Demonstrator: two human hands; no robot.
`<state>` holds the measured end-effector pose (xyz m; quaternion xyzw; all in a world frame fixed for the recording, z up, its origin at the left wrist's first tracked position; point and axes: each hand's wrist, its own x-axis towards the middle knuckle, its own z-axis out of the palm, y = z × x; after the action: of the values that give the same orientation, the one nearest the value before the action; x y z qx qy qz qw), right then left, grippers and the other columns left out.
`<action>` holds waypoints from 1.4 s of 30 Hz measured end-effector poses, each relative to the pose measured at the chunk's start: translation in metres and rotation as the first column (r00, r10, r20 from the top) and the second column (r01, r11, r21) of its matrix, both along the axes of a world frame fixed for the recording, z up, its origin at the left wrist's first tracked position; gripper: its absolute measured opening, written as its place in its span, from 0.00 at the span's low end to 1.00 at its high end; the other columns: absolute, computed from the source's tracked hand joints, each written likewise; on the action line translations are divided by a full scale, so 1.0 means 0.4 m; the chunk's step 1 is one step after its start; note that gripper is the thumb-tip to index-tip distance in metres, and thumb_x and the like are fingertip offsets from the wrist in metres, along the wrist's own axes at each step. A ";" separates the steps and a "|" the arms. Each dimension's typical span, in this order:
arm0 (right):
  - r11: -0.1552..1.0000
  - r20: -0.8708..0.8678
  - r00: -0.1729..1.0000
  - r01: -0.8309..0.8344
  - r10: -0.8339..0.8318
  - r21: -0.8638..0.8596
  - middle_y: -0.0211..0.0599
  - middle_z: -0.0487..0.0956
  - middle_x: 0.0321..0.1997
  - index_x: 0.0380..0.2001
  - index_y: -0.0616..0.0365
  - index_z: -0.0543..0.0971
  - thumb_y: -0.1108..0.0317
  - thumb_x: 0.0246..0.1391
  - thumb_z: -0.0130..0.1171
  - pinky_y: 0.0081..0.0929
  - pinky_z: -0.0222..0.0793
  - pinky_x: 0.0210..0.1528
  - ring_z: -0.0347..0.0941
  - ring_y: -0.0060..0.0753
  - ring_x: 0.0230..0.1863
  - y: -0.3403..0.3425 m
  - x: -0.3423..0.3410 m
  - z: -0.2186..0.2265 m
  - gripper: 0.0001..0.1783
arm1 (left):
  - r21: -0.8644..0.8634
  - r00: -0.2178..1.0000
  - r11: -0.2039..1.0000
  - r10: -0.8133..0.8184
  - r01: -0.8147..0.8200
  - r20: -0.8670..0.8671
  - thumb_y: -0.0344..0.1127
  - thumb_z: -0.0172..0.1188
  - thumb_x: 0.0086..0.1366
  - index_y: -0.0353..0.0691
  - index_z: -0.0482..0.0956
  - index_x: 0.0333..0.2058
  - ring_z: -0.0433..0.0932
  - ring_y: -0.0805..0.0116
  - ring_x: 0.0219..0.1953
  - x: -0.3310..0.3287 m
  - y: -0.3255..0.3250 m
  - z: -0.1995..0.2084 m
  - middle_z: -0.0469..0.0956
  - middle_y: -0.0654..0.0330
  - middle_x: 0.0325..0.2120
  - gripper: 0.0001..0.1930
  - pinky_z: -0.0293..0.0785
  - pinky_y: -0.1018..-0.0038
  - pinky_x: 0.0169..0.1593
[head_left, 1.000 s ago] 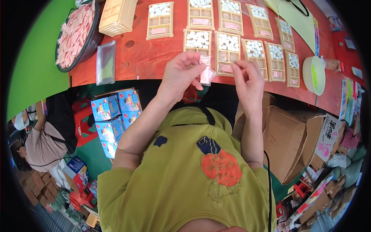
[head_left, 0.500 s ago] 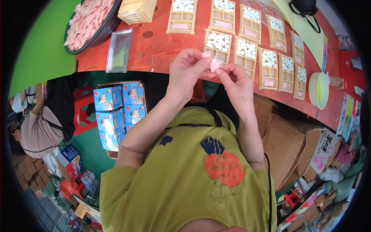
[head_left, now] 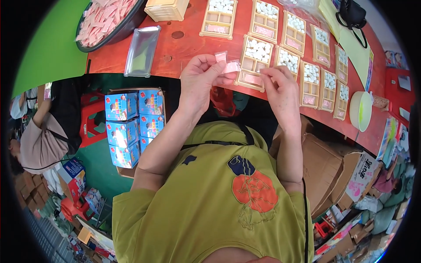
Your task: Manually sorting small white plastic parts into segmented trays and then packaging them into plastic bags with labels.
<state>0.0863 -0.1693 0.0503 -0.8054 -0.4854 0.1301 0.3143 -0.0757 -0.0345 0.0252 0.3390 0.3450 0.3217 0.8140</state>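
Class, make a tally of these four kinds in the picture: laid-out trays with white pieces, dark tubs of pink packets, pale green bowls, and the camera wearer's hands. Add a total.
Laid-out trays with white pieces: 10
Dark tub of pink packets: 1
Pale green bowl: 1
Wearer's hands, left hand and right hand: 2
Total: 14

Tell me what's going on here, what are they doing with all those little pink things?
A person in a green shirt is pinching small pink packets in the left hand. The right hand is beside a tan compartment tray; whether it holds anything is hard to tell. That tray has white pieces at the far end and a pink packet at the near end. More such trays stand in rows on the red table, and a black tub holds many pink packets.
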 end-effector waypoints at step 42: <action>0.918 -0.667 0.745 0.259 0.008 0.300 0.19 0.77 0.33 0.50 0.59 0.80 0.71 0.65 0.57 0.09 0.57 0.29 0.63 0.06 0.27 0.210 0.165 0.112 0.11 | 0.809 0.917 0.584 0.286 0.065 -0.280 0.23 0.60 0.66 0.35 0.80 0.42 0.81 0.74 0.35 -0.045 0.246 0.149 0.83 0.59 0.35 0.06 0.76 0.77 0.38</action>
<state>0.1522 -0.0851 0.0953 -0.6646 -0.3035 0.2871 0.6195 -0.0936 0.0640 0.0847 0.7025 0.3339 0.4212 0.4664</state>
